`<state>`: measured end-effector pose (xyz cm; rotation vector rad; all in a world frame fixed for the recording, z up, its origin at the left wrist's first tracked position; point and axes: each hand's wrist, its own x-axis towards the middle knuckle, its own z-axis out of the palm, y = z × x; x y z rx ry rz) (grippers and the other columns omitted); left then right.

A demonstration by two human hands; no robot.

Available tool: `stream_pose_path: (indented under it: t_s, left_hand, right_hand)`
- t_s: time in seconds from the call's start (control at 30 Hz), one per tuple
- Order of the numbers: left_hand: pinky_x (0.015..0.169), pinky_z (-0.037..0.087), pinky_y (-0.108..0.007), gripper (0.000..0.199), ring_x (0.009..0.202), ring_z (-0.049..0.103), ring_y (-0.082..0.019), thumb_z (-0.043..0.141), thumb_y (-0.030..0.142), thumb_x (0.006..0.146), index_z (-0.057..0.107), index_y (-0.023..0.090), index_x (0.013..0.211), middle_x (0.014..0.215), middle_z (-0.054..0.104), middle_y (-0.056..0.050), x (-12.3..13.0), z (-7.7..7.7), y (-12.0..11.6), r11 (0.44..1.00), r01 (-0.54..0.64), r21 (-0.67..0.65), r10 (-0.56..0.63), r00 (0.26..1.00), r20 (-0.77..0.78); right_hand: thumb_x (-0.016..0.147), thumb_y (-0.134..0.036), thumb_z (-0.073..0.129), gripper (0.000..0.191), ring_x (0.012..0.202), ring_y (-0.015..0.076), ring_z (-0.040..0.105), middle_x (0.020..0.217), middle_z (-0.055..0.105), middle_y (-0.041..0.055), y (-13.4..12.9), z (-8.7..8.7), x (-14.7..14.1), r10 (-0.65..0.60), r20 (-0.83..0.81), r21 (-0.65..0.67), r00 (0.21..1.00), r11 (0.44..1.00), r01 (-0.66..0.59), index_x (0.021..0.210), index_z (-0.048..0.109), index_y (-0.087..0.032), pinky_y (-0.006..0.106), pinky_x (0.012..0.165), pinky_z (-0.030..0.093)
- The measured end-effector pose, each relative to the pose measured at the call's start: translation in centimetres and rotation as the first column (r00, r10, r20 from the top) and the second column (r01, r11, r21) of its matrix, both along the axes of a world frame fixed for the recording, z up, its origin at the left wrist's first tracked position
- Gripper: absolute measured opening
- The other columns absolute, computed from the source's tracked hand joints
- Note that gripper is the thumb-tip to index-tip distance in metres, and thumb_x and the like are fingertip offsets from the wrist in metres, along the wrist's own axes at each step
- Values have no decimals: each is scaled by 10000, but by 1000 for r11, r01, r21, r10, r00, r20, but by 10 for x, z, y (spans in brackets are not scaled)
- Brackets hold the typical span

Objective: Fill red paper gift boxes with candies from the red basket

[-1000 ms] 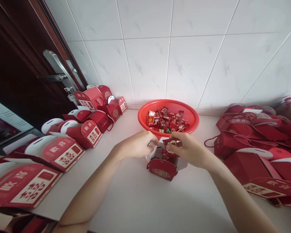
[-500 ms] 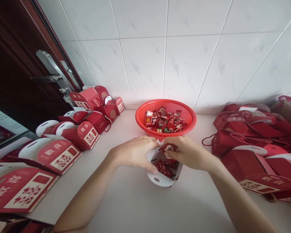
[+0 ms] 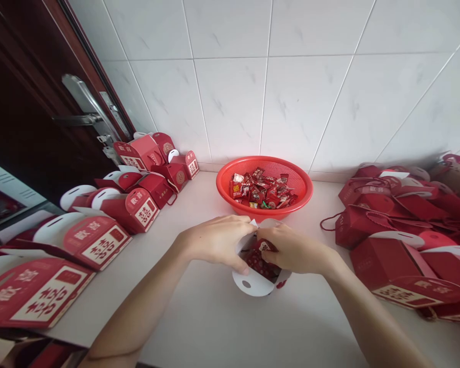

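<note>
An opened small box (image 3: 253, 284) with white inner flaps stands on the white table (image 3: 199, 312), below the basket. My left hand (image 3: 218, 243) grips its left side, thumb on the near flap. My right hand (image 3: 291, 248) reaches into the opening, its fingers on a red candy packet (image 3: 264, 247). Other red wrapped pieces lie inside, partly hidden by my fingers. Just behind my hands a red plastic basket (image 3: 226, 200) holds many red-wrapped candies (image 3: 270, 191).
Rows of red boxes (image 3: 99, 240) line the table's left side. More red boxes (image 3: 391, 266) are piled at the right. A white tiled wall (image 3: 230, 102) rises behind, and a dark door (image 3: 19, 87) with a metal handle (image 3: 88, 102) is at the left.
My right hand has moved down into the box with the red packet, which now sits lower among the other pieces. The view has shifted slightly.
</note>
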<state>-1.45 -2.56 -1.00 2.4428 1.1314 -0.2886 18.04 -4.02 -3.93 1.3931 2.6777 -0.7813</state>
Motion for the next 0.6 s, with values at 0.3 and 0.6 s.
stream_pose_path:
  t_s: [0.3,0.6]
  left_hand:
    - [816,428,-293,517,1037,618,-242,819,417,711,602,200,1128,1107,627,-32,2,2,-1,1000,8,1,-8,1000,0]
    - [835,437,-296,535,1042,627,-250,830,380,693,606,219,1151,1117,645,-32,2,-1,-1,1000,18,-4,-17,999,50]
  right_hand:
    - [889,-73,456,208,817,198,621,974,709,106,-3,-8,-4,74,218,77,973,993,-92,955,647,-123,296,651,343]
    - [942,-132,454,213,877,205,632,946,717,93,-5,-12,-7,50,158,130,986,989,-71,887,660,-140,289,664,361]
